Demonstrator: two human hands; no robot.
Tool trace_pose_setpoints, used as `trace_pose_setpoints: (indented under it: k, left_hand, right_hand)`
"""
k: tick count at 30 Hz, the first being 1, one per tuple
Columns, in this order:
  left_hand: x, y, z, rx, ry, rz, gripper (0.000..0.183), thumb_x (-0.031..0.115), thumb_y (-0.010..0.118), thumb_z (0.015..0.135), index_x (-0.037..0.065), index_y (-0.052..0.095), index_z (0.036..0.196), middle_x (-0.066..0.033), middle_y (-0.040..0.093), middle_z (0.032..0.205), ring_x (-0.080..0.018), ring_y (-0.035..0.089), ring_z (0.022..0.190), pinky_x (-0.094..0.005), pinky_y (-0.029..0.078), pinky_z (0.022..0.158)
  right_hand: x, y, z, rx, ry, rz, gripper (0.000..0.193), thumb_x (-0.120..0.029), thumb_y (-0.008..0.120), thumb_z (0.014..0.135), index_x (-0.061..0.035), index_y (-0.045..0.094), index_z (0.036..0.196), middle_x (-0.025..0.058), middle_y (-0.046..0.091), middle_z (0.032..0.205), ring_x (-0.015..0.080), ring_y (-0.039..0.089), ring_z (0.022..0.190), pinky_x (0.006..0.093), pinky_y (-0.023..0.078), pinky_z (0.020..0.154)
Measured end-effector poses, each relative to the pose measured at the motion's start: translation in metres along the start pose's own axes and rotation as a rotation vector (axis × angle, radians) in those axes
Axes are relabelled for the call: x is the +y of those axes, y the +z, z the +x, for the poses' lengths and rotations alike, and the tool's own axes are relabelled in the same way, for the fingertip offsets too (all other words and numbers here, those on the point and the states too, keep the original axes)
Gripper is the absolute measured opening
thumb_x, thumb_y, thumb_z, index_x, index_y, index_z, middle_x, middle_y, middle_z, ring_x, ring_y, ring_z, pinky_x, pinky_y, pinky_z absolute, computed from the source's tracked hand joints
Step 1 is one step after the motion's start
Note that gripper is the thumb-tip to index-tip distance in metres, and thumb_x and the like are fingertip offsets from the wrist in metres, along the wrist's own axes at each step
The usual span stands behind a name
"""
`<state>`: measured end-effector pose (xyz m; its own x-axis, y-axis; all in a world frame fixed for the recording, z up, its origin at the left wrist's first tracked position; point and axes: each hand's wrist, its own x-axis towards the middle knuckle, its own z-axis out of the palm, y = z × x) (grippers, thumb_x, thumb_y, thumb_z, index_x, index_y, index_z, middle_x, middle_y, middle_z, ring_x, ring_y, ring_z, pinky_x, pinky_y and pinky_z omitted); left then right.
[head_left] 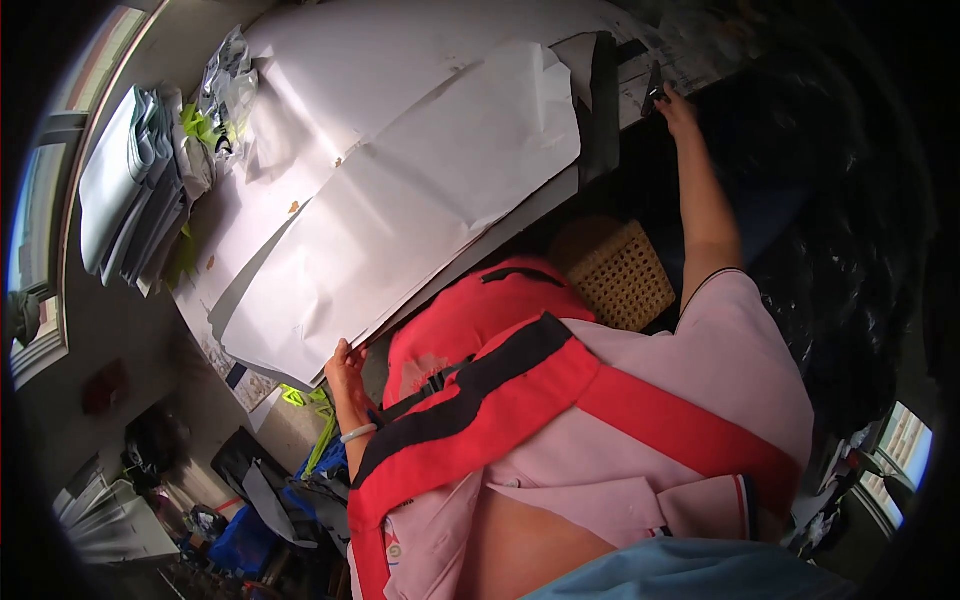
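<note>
A large white paper sheet (400, 200), creased and curling at its corners, lies across a white worktable. My left hand (346, 385) is closed on the sheet's near left edge, fingertips on top. At the far right, my right arm reaches out over the table edge. That right hand (680, 110) is closed around a small dark tool (653, 92) with a shiny metal part; its exact kind is too small to make out. Between that hand and the sheet's right end lies a dark strip of material (601, 110).
Folded pale sheets (135, 190) and clear plastic bags (228, 85) stand at the table's left side. A woven cane seat (622, 278) is beneath the near edge. Black plastic sheeting (840, 220) covers the right. A blue bin (243, 541) and clutter sit low at left.
</note>
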<state>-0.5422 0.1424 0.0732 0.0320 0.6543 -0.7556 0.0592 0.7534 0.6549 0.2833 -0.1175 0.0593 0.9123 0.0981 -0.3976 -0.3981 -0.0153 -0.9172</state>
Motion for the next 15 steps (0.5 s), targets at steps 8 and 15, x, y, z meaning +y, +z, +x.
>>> trace_pose_setpoints:
  k: [8, 15]
  left_hand:
    - [0.014, 0.004, -0.02, 0.032, -0.005, 0.035, 0.029, 0.019, 0.069, 0.093, -0.007, 0.057, 0.099, -0.0153, 0.065, 0.095, -0.0321, 0.071, 0.089, -0.0372, 0.061, 0.077]
    - [0.01, 0.008, -0.016, -0.033, 0.021, -0.161, 0.029, 0.016, 0.068, 0.092, -0.006, 0.057, 0.106, -0.0143, 0.063, 0.097, -0.0321, 0.068, 0.093, -0.044, 0.061, 0.083]
  right_hand:
    - [0.011, 0.074, -0.024, 0.04, -0.559, -0.747, 0.047, -0.039, 0.078, 0.086, -0.0028, 0.065, 0.113, 0.0108, 0.066, 0.115, 0.0223, 0.064, 0.099, 0.0358, 0.052, 0.081]
    - [0.055, 0.149, -0.21, -0.327, -0.766, -0.692, 0.061, -0.035, 0.075, 0.088, -0.0048, 0.053, 0.136, 0.0175, 0.065, 0.118, 0.0265, 0.064, 0.105, 0.0358, 0.05, 0.093]
